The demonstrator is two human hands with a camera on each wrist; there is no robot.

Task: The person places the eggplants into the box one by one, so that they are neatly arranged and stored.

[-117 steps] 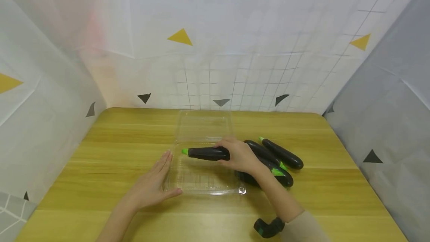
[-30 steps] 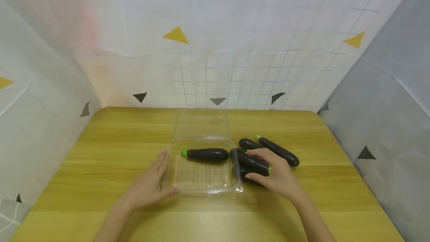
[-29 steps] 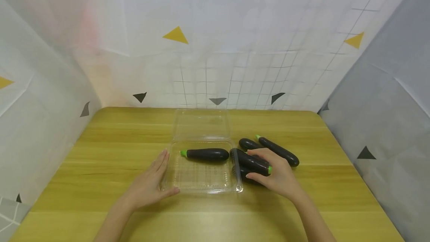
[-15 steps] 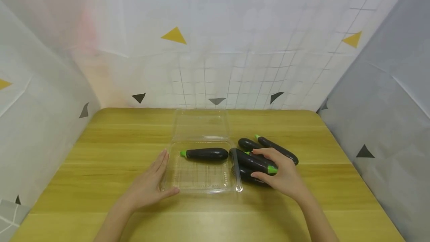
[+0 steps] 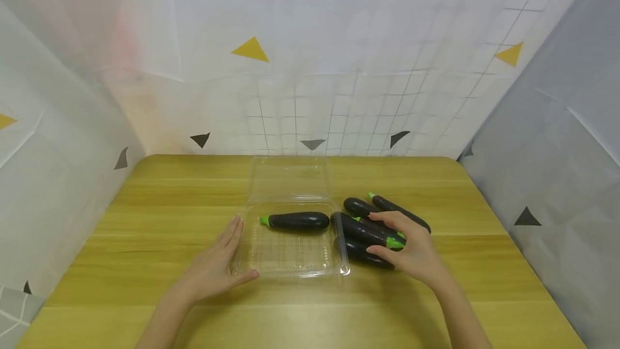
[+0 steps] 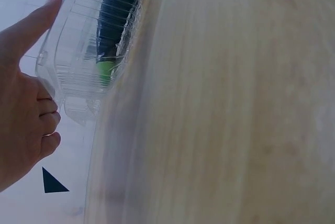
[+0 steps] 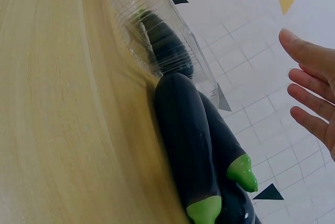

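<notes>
A clear plastic clamshell box (image 5: 290,273) lies with its lid (image 5: 290,176) folded back, away from me. One eggplant (image 5: 297,221) lies crosswise in it, green stem to the left. My left hand (image 5: 215,265) rests along the box's left wall, fingers straight and thumb over the near corner; the left wrist view shows its thumb (image 6: 39,22) at the rim. My right hand (image 5: 411,246) hovers over the pile right of the box, thumb and fingers spread and holding nothing. Beneath it, an eggplant (image 5: 365,232) leans over another eggplant (image 5: 368,255); the right wrist view shows the hand clear of them.
Behind the right hand lie more eggplants, among them one slanting eggplant (image 5: 411,214) at the far right. Pile and box wall stand right against each other. White sheets (image 5: 310,69) wall in the wooden table (image 5: 194,187) at the back and sides.
Earlier my right hand held an eggplant over the box; that eggplant now lies inside it. The right hand has since moved to the pile and drifted slightly right. The left hand stays put.
</notes>
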